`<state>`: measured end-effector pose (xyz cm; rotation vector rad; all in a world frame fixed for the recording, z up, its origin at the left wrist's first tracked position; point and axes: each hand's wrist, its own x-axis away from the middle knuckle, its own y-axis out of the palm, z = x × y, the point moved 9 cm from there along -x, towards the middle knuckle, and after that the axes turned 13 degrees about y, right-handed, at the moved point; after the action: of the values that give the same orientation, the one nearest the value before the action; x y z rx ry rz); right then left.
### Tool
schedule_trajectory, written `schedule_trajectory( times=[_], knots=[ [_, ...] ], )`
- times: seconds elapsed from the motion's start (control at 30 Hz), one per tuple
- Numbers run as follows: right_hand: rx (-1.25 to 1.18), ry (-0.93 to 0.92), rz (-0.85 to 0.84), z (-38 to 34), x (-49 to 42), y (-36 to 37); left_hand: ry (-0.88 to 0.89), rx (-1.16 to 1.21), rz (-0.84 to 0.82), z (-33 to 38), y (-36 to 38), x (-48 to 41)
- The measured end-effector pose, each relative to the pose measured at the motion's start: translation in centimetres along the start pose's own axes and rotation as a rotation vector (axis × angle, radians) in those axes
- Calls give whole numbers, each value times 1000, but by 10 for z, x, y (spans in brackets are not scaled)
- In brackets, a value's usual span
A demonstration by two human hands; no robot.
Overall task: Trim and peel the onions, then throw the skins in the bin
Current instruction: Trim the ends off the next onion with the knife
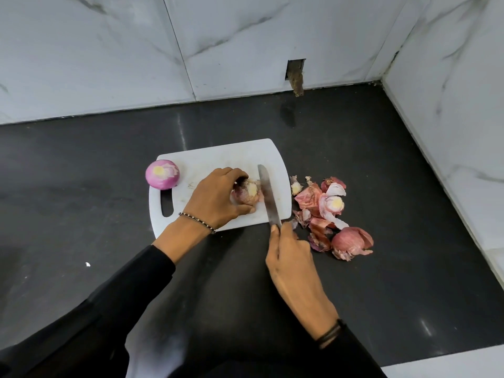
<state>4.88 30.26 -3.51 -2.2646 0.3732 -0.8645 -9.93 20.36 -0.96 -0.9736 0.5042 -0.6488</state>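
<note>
Kitchen, home or commercial cannot tell. Signs: dark glossy stone-like tabletop (pixel 381 165) running into corner; walls (pixel 81 50) covered with big white marble-pattern tiles, dark joint line where tiles meet tabletop. Food preparation things: white plastic cutting board (pixel 218 156) with handle slot, long kitchen knife (pixel 268 197), peeled red onion (pixel 162 174) at board's left edge, heap of onion skins (pixel 327 211) on tabletop just beside board's right edge.
</note>
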Motion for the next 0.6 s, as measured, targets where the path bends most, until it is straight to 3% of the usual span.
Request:
schedule_trajectory(
  times=[0.33,0.6],
  knots=[
    [-208,8,-29,9,13,-20,-42,21,16,3,2,11],
    [-169,-62,-56,-16,21,-11,6,-42,-28,10,7,9]
  ],
)
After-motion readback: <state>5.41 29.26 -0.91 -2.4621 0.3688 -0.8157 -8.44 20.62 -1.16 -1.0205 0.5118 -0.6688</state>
